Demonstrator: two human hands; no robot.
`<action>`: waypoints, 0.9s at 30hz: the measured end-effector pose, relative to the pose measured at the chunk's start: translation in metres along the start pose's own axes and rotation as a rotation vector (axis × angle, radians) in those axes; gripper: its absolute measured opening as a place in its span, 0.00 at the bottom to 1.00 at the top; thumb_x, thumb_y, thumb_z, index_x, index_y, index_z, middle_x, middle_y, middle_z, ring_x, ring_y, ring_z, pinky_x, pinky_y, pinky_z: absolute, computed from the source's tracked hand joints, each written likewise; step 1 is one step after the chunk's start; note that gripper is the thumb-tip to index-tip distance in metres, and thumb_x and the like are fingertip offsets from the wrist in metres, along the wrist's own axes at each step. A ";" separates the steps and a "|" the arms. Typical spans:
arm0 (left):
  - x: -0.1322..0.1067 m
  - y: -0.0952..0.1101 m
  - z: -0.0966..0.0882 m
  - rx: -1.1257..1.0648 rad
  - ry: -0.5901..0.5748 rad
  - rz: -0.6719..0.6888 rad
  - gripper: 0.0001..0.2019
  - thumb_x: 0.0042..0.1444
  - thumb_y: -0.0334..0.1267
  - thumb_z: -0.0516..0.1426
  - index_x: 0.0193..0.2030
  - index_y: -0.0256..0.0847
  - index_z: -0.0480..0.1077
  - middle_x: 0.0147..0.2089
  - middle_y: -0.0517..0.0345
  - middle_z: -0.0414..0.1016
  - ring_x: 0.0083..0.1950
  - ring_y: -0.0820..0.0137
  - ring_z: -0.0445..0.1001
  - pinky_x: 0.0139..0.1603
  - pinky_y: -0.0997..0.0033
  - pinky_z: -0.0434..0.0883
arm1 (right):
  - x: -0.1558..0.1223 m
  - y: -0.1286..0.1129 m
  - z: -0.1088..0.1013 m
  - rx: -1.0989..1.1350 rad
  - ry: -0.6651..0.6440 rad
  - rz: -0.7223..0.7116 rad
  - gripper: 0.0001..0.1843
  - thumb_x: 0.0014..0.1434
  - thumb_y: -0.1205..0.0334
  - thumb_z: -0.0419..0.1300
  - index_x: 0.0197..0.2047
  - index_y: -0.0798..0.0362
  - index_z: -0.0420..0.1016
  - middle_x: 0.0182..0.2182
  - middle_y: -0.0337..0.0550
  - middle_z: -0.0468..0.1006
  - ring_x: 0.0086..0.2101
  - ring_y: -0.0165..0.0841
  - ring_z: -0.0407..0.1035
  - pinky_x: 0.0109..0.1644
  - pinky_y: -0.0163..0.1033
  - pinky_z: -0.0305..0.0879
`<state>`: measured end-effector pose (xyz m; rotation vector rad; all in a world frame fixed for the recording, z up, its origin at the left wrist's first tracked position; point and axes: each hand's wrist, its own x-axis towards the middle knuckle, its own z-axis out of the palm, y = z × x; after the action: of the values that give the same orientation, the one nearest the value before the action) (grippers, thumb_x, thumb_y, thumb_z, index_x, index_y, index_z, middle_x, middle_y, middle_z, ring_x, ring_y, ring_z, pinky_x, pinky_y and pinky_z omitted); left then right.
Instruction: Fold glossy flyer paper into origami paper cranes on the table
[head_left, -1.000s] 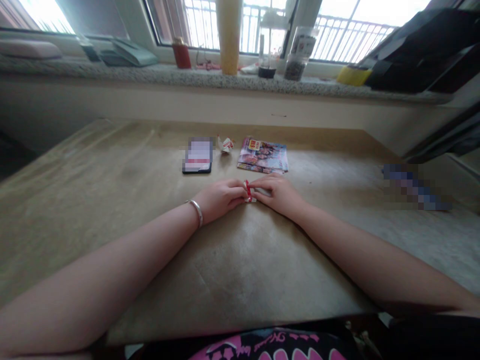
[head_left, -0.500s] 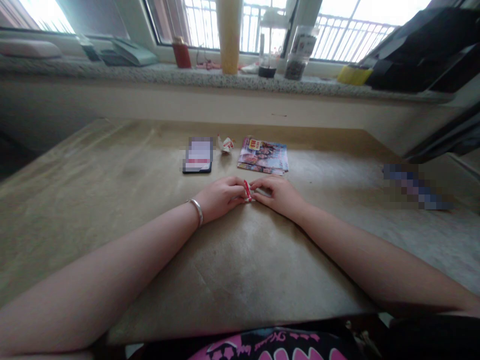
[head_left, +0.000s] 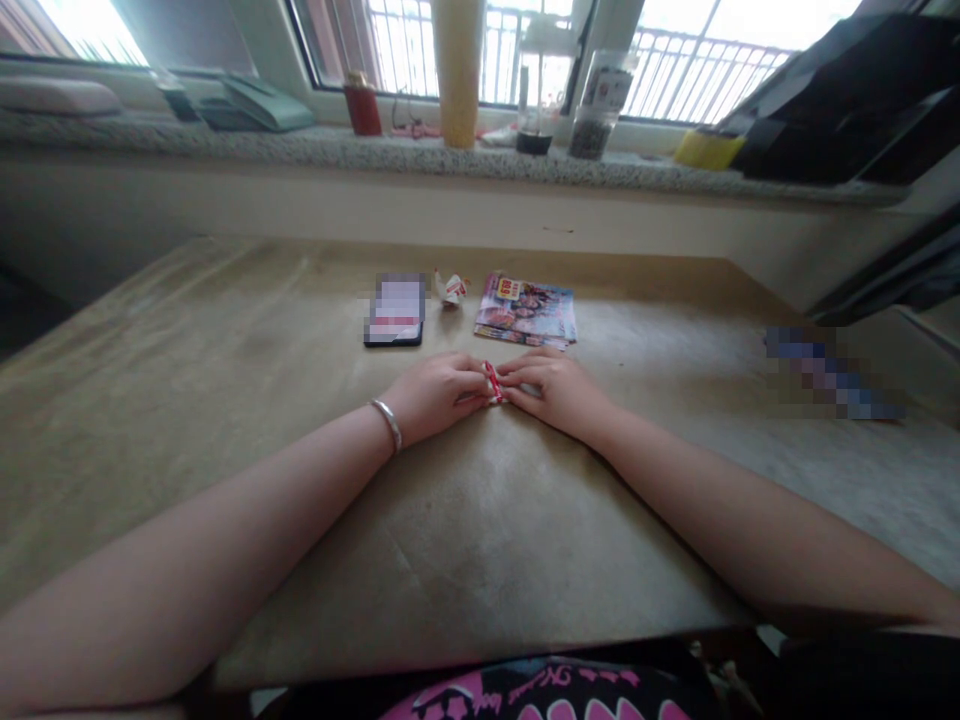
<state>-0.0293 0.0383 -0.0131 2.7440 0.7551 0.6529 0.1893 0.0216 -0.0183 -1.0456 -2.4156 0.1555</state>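
A small red-and-white piece of paper [head_left: 493, 382], folded or creased, lies at the middle of the table between my hands. My left hand [head_left: 439, 393] is closed on its left side, thumb and fingers pinching it; a silver bangle circles that wrist. From the other side, my right hand [head_left: 553, 388] grips the right edge with its fingertips. Much of the paper is covered by the fingers, so its full shape is hidden. Just beyond the hands lies a stack of glossy printed booklets or packets [head_left: 526, 310].
Left of the stack are a crumpled white-and-red paper [head_left: 453, 291] and a phone [head_left: 395, 310] with a blurred screen. A blurred bluish item [head_left: 829, 373] lies far right. Bottles, a red container [head_left: 363, 105] and a black bag [head_left: 840, 110] stand on the stone windowsill [head_left: 315, 148].
The red strip of the paper has tilted and shifted slightly left between the fingers. My right fingers have moved a little left over it; both hands otherwise stay in place.
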 end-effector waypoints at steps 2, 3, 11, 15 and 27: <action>0.000 0.001 -0.001 0.010 0.003 0.024 0.10 0.61 0.40 0.54 0.39 0.40 0.76 0.44 0.52 0.76 0.47 0.68 0.74 0.49 0.67 0.71 | -0.001 0.000 -0.001 -0.003 0.001 -0.021 0.12 0.60 0.54 0.58 0.42 0.48 0.80 0.44 0.43 0.80 0.44 0.36 0.71 0.51 0.44 0.64; 0.000 0.002 -0.002 0.014 0.007 0.041 0.10 0.61 0.39 0.54 0.38 0.40 0.75 0.44 0.52 0.76 0.46 0.68 0.74 0.49 0.67 0.71 | -0.001 -0.001 -0.002 -0.007 0.007 -0.029 0.13 0.60 0.54 0.58 0.42 0.49 0.80 0.43 0.43 0.80 0.44 0.36 0.71 0.51 0.44 0.64; -0.003 0.005 -0.004 0.051 -0.012 0.094 0.09 0.61 0.38 0.53 0.36 0.40 0.74 0.41 0.52 0.75 0.46 0.68 0.74 0.48 0.70 0.71 | -0.003 -0.005 -0.005 -0.018 -0.014 -0.100 0.10 0.61 0.58 0.57 0.37 0.50 0.78 0.35 0.42 0.80 0.39 0.35 0.70 0.46 0.40 0.64; -0.005 0.004 -0.006 0.022 -0.037 0.062 0.10 0.62 0.39 0.53 0.38 0.41 0.76 0.43 0.53 0.75 0.43 0.71 0.75 0.45 0.73 0.71 | -0.003 -0.006 -0.006 0.005 -0.002 -0.141 0.09 0.61 0.60 0.56 0.34 0.49 0.78 0.36 0.43 0.79 0.39 0.35 0.68 0.46 0.42 0.64; -0.008 0.004 -0.020 0.125 -0.155 0.149 0.13 0.62 0.37 0.51 0.50 0.44 0.74 0.48 0.51 0.76 0.49 0.68 0.74 0.52 0.69 0.70 | -0.007 -0.001 -0.011 0.049 -0.079 -0.139 0.10 0.60 0.63 0.56 0.39 0.49 0.80 0.40 0.43 0.78 0.41 0.34 0.69 0.48 0.42 0.65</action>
<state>-0.0430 0.0329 0.0031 2.9448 0.5796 0.4266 0.1980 0.0153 -0.0107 -0.8617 -2.5325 0.2114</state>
